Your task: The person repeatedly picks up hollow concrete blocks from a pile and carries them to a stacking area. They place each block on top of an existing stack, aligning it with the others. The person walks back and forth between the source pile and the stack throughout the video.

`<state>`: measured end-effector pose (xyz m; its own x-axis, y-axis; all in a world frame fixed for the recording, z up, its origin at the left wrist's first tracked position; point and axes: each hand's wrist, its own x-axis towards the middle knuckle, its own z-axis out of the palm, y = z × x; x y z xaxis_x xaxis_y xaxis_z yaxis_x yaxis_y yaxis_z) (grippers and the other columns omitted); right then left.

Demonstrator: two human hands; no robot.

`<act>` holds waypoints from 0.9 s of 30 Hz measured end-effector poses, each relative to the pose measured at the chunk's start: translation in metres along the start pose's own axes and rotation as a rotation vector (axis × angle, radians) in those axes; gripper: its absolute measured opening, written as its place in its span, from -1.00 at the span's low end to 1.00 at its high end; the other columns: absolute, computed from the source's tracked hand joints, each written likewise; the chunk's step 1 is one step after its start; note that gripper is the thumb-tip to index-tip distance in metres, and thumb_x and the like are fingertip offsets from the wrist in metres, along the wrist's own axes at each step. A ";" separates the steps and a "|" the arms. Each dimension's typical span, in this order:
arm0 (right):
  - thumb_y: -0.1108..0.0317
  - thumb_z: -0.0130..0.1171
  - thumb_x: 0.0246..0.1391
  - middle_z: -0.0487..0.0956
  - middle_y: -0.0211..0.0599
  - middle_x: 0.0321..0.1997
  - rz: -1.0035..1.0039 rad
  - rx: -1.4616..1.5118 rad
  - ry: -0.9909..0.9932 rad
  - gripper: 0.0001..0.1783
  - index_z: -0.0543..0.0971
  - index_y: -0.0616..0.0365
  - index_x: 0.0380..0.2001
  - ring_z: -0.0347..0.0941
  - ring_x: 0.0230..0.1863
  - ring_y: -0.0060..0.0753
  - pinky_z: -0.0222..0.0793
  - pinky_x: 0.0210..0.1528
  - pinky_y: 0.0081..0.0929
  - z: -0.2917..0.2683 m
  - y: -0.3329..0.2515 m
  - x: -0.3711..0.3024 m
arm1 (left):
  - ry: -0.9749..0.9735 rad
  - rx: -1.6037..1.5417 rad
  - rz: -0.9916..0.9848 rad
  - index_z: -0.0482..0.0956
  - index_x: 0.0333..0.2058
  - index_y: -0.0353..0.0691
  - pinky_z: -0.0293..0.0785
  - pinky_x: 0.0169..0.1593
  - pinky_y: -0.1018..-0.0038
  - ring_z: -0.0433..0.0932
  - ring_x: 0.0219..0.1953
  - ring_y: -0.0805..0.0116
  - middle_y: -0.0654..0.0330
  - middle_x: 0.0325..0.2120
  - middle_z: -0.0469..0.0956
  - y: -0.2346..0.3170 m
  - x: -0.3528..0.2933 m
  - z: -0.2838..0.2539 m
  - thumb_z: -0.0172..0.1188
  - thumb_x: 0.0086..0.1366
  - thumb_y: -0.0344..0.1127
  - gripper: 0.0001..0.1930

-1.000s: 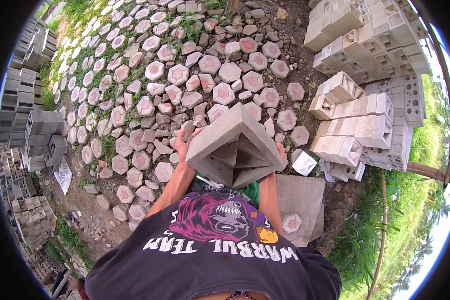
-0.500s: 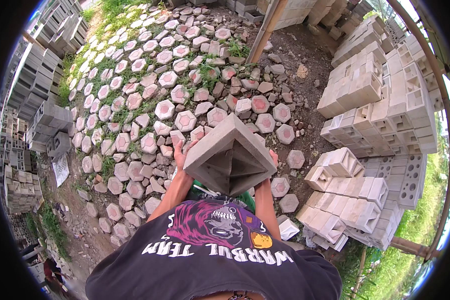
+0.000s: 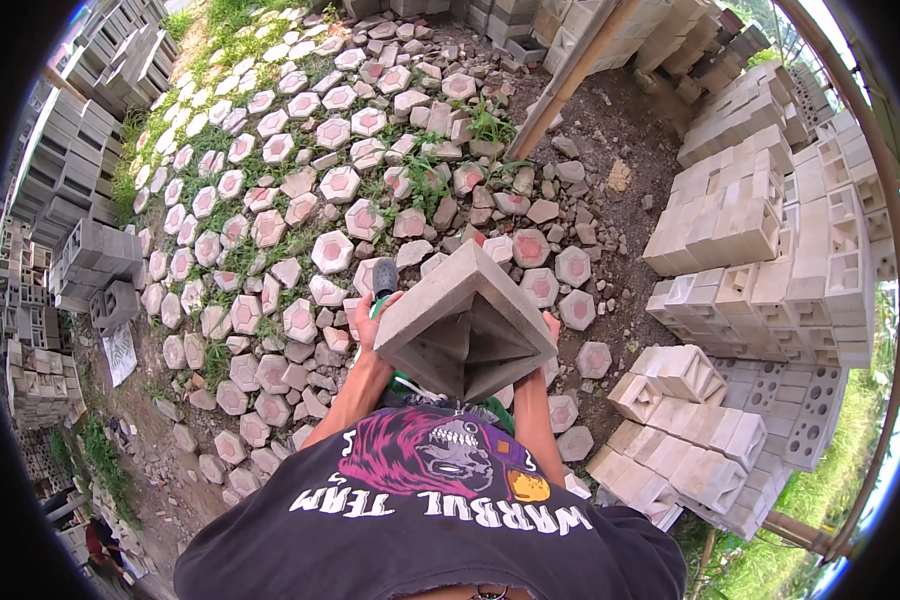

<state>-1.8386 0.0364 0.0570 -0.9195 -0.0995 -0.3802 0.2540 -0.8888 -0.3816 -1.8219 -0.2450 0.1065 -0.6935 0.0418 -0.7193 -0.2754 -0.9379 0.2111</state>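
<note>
I hold a square grey concrete block in front of my body, turned so that one corner points away from me. Its upper face has a deep recess with slanting ribs that meet inside. My left hand grips its left corner, fingers against the outer wall. At the right corner is my right hand, closed on the block with most of its fingers hidden behind it. One grey shoe shows just beyond my left hand, above the paving.
Hexagonal pavers with reddish centres lie ahead among rubble and weeds. Stacked concrete blocks rise on the right, with a lower stack nearer. More block stacks line the left. A wooden post leans ahead. Another person is far left.
A shoe has come into view past my left hand. The ground and the right-hand stacks have shifted in the view. Both hands still hold the block, nearly unmoved before my body.
</note>
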 end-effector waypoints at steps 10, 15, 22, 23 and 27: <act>-0.02 -0.18 0.08 0.57 -0.03 -0.11 -0.023 0.022 0.098 -0.40 0.52 0.32 -0.12 0.51 -0.16 -0.12 0.42 -0.06 -0.25 0.124 0.066 0.163 | -0.061 0.088 -0.038 0.46 -0.05 -0.36 0.40 -0.01 0.28 0.50 -0.16 0.12 0.02 -0.18 0.54 0.179 0.123 0.090 -0.12 0.21 0.25 -0.30; 0.00 -0.18 0.08 0.58 -0.04 -0.13 0.043 0.012 -0.082 -0.41 0.52 0.33 -0.13 0.52 -0.18 -0.14 0.43 -0.08 -0.26 0.217 0.096 0.237 | 0.014 -0.053 0.027 0.57 -0.22 -0.37 0.45 -0.07 0.28 0.53 -0.27 0.10 0.00 -0.28 0.59 0.260 0.151 0.112 -0.12 0.21 0.22 -0.34; -0.01 -0.12 0.08 0.59 -0.11 -0.16 0.245 -0.139 0.033 -0.49 0.53 0.23 -0.20 0.50 -0.22 -0.19 0.42 -0.09 -0.32 0.304 0.144 0.346 | 0.017 -0.245 0.168 0.51 -0.16 -0.33 0.45 -0.02 0.21 0.52 -0.19 0.04 -0.03 -0.22 0.56 0.350 0.166 0.138 -0.09 0.21 0.22 -0.37; -0.01 -0.13 0.08 0.59 -0.13 -0.16 0.278 -0.147 0.019 -0.49 0.54 0.21 -0.19 0.50 -0.22 -0.19 0.42 -0.09 -0.33 0.317 0.152 0.360 | -0.020 -0.320 0.179 0.51 -0.17 -0.32 0.45 -0.02 0.19 0.53 -0.17 0.04 -0.04 -0.20 0.56 0.358 0.179 0.128 -0.08 0.22 0.21 -0.39; -0.01 -0.13 0.07 0.58 -0.25 -0.24 0.359 -0.197 -0.060 -0.56 0.51 0.14 -0.30 0.47 -0.29 -0.26 0.42 -0.16 -0.34 0.341 0.182 0.431 | -0.063 -0.388 0.259 0.50 -0.13 -0.32 0.46 0.00 0.17 0.52 -0.14 0.03 -0.01 -0.18 0.56 0.402 0.207 0.133 -0.08 0.22 0.21 -0.37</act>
<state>-2.2906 -0.3207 0.1107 -0.7765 -0.4185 -0.4711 0.6088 -0.6911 -0.3896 -2.1649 -0.5673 0.1308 -0.7491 -0.2008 -0.6313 0.1729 -0.9792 0.1063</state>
